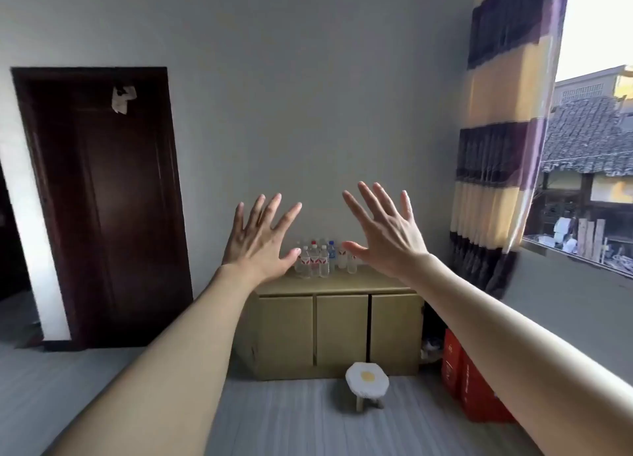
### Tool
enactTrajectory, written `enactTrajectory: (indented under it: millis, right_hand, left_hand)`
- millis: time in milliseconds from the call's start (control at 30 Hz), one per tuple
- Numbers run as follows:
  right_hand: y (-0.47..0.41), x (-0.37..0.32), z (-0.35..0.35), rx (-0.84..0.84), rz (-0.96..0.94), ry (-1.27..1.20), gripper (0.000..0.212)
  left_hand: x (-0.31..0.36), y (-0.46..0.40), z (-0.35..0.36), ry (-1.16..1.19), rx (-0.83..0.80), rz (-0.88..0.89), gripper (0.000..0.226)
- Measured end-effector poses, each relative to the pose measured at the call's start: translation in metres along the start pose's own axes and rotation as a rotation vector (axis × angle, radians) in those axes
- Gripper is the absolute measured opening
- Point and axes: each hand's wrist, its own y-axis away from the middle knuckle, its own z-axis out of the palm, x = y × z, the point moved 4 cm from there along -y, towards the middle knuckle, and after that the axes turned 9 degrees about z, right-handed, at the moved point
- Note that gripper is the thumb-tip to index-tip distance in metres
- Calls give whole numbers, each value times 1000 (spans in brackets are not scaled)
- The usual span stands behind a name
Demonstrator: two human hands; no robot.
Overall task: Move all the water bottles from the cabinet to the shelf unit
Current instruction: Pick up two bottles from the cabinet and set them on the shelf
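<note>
The left hand point(262, 241) is stretching out at arm's length with all fingers spread wide and straight, back of the hand to the camera, holding nothing and touching nothing. The right hand point(387, 236) is doing the same, fingers fanned fully apart, thumb pointing inward toward the other thumb. A gap is showing between the two thumbs, and the bottles point(320, 258) are standing in it, well beyond the hands.

The bottles are clustering upright on the top of the cabinet point(339, 332), toward its back edge and near the middle of it; most are clear with red labels, one has a blue label. The front strip of the cabinet top is lying bare. The cabinet is standing against the wall with three shut doors.

A small stool point(367, 380) is sitting on the floor just in front of the cabinet's right door. Red boxes point(469, 383) are standing beside the cabinet's right end, under the curtain point(496, 140). Open floor is stretching left toward the dark door point(106, 209).
</note>
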Motion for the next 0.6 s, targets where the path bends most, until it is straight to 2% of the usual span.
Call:
enactTrajectory:
  millis: [100,267,433,600]
  right_hand:
    - [-3,10,30,-33,-28,67,83]
    - [-10,28,98,-97,-8,29,82]
    - [-38,34,178,-107,22,-10,83]
    - [-86,39,269,-148,47,-35,85]
  left_hand:
    - [0,-8,27,-47,-35,5,74]
    - [-12,-16,96,-44,-120,-14,72]
    - [-21,-37,181,98,-46,-74,71]
    - [-57,-79,266,186,-50,-100,73]
